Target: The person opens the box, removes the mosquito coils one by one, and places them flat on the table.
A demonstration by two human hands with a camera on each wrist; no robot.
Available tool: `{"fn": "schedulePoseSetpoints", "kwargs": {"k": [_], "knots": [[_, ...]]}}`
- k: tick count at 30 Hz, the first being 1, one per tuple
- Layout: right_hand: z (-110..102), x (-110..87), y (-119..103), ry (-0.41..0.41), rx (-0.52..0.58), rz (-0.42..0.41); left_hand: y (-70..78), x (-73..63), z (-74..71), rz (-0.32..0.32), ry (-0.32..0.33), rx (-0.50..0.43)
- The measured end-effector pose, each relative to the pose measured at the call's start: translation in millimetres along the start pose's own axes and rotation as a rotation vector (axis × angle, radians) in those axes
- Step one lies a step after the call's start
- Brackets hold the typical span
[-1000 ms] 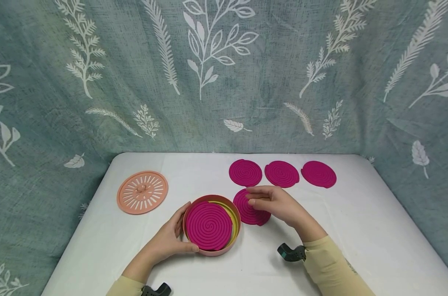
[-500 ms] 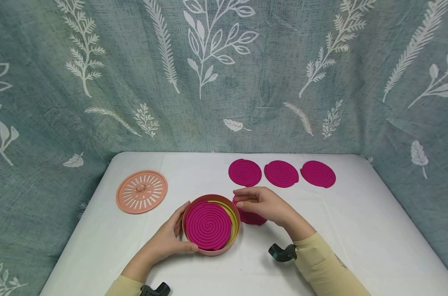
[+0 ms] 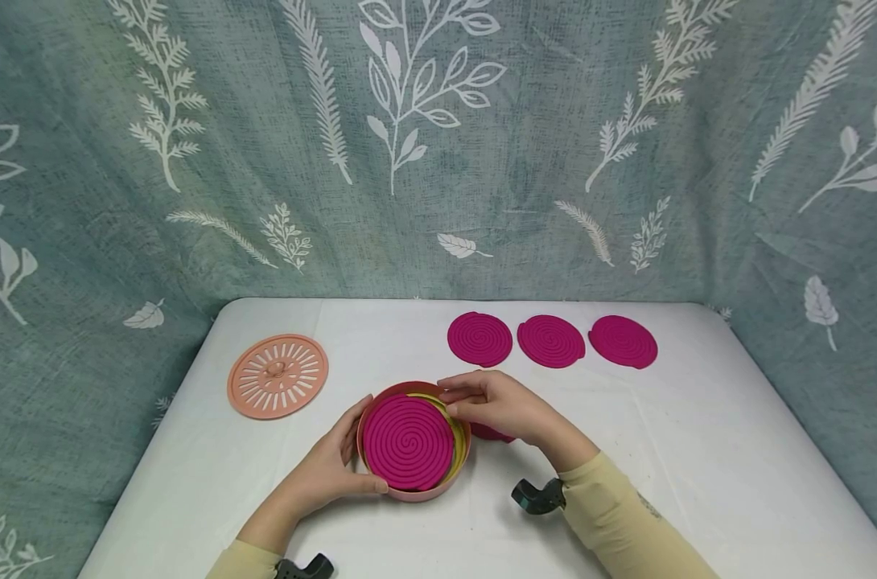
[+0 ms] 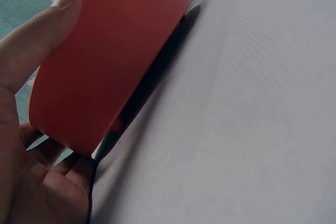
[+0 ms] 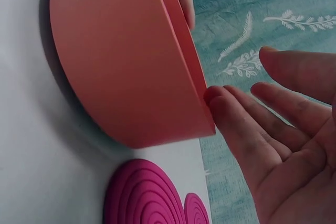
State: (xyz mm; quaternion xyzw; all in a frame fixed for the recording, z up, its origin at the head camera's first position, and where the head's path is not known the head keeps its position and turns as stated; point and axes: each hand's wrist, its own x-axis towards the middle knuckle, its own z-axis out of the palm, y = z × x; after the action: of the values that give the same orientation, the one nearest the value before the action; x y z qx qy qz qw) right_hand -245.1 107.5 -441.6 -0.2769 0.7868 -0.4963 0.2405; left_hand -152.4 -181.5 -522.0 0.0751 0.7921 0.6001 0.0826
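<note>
A round coral-coloured box [image 3: 418, 495] stands on the table in the head view. My left hand [image 3: 330, 468] grips its left side, thumb at the near rim and fingers round the wall [image 4: 100, 66]. Inside lies a magenta spiral coaster [image 3: 408, 442] on top, with yellow coasters [image 3: 459, 442] showing along the right. My right hand [image 3: 509, 410] is at the box's right rim, fingertips reaching just over it. In the right wrist view its fingers [image 5: 244, 129] are apart, thumb away from them, with nothing held. Under that hand, another magenta coaster [image 3: 492, 433] is partly hidden.
Three more magenta coasters lie in a row at the back, a left one [image 3: 479, 338], a middle one [image 3: 551, 341] and a right one [image 3: 623, 341]. A slotted coral lid [image 3: 294, 404] rests at the left on the white table [image 3: 699, 450]. A patterned curtain [image 3: 540, 225] hangs behind.
My right hand has moved left from over the loose magenta coaster to the box's rim; that coaster stays on the table. The left hand and the box have not visibly moved.
</note>
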Motion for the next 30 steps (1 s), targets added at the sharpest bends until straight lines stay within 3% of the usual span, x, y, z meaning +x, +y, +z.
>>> {"fn": "schedulePoseSetpoints", "kwargs": {"k": [22,30], "knots": [[20,14.7,-7,-0.064,-0.135,0.007,-2.4,0.1,-0.3,0.003,-0.01,-0.008],[22,14.3,-9,-0.058,-0.131,0.003,-2.8,0.2,-0.3,0.004,-0.008,-0.001]]}}
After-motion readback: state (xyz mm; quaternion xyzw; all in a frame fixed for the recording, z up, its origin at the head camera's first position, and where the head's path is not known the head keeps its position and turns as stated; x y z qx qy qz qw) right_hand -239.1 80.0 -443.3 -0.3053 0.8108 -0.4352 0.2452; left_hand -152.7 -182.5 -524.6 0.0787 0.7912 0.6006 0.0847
